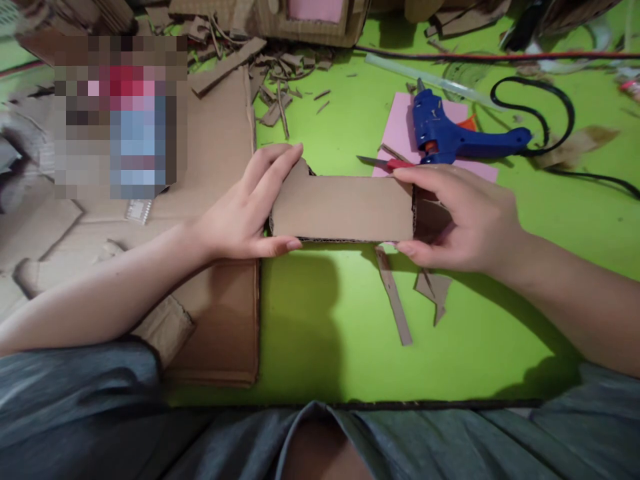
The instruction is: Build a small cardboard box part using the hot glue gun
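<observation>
Currently, the cardboard piece (345, 208) is held nearer the wearer than the blue glue gun (445, 130) and to the gun's left. Left hand (245, 213): fingers and thumb grasping one end. Right hand (475, 207): likewise grasping the opposite end. Pink sheet (397, 117): beneath the gun. Bladed red tool (400, 164): just beside the gun.

The cardboard piece (350, 208) is between the left hand (250, 207) and the right hand (473, 210). To its left, a cardboard sheet (220, 150) lies on the tabletop (300, 347). Behind and to the right, a glue gun (453, 138) lies on paper (397, 123), with a glue stick (395, 69) behind it. Scraps (294, 61) lie behind the piece; a strip (395, 300) lies in front, on the tabletop.
</observation>
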Demonstrator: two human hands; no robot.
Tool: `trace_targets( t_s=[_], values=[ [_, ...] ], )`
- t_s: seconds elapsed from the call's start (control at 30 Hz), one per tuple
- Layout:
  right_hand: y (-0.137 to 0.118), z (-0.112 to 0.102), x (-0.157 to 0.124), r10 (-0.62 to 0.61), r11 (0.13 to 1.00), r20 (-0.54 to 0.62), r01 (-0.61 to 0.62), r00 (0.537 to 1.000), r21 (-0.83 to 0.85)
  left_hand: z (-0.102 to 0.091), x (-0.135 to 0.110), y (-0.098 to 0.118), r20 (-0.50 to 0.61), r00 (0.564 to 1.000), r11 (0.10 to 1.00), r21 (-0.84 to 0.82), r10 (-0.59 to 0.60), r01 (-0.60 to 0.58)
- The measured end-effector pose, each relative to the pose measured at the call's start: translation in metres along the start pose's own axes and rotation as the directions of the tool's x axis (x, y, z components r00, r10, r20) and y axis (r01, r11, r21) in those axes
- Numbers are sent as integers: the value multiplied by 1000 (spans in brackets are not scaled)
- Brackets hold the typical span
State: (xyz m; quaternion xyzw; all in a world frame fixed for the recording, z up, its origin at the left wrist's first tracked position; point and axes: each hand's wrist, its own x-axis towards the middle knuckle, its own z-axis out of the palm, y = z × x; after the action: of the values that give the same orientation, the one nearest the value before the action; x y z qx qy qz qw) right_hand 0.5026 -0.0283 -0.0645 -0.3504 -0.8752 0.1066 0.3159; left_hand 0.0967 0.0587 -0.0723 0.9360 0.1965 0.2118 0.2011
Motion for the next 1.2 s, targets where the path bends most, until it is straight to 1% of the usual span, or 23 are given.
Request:
trace_targets(
  t_s=[0.13, 0.23, 0.33, 0.37, 0.43, 0.53, 0.57, 0.67, 0.73, 0.87, 0.93, 1.0, 1.1, 1.13, 1.2],
  values=[
    [-1, 0, -1, 7, 1000, -41, -6, 999, 15, 0, 1, 0, 1, 1000, 1000, 17, -14, 14],
    [-4, -3, -2, 53, 998, 5, -53, 999, 13, 1, 1, 0, 19, 1000, 999, 48, -12, 11],
    [-7, -7, -2, 109, 994, 87, -111, 990, 13, 2, 0, 0, -9, 1000, 998, 54, -27, 27],
    [-8, -7, -2, 123, 992, 95, -124, 988, 14, 2, -1, 0, -16, 999, 998, 51, -29, 29],
    [-8, -7, -2, 122, 992, 87, -123, 989, 14, 4, -1, 1, -14, 1000, 999, 43, -10, 11],
    [-7, -6, -2, 80, 997, 42, -80, 996, 2, 9, -1, 4, -38, 999, 1000, 28, 8, -7],
    [-7, -6, -2, 78, 997, 45, -78, 996, -2, 11, 0, 6, -54, 999, 1000, 25, -7, 9],
    [-8, -7, -2, 136, 991, 86, -135, 987, -18, 19, 3, 12, -79, 995, 997, 43, -60, 64],
    [-10, -8, -2, 162, 987, 99, -161, 982, -20, 21, 4, 15, -86, 995, 996, 68, -59, 65],
    [-8, -7, -1, 125, 992, 78, -125, 989, -5, 17, 5, 20, -91, 995, 995, 85, -45, 53],
    [-4, -7, 1, 67, 998, 87, -67, 994, -1, 17, 4, 20, -106, 994, 995, 93, -10, 20],
    [1, -5, 2, 13, 1000, 90, -15, 996, 21, 19, 3, 18, -141, 989, 992, 125, 52, -34],
    [5, 0, 2, -61, 989, 28, 56, 998, 136, 25, 4, 15, -185, 977, 979, 189, 108, -73],
    [5, 2, 2, -53, 982, 13, 50, 999, 180, 27, 4, 15, -198, 973, 975, 209, 119, -77],
    [3, 6, 1, 7, 973, 36, -15, 999, 230, 28, 6, 15, -237, 957, 965, 240, 167, -109]
  ],
)
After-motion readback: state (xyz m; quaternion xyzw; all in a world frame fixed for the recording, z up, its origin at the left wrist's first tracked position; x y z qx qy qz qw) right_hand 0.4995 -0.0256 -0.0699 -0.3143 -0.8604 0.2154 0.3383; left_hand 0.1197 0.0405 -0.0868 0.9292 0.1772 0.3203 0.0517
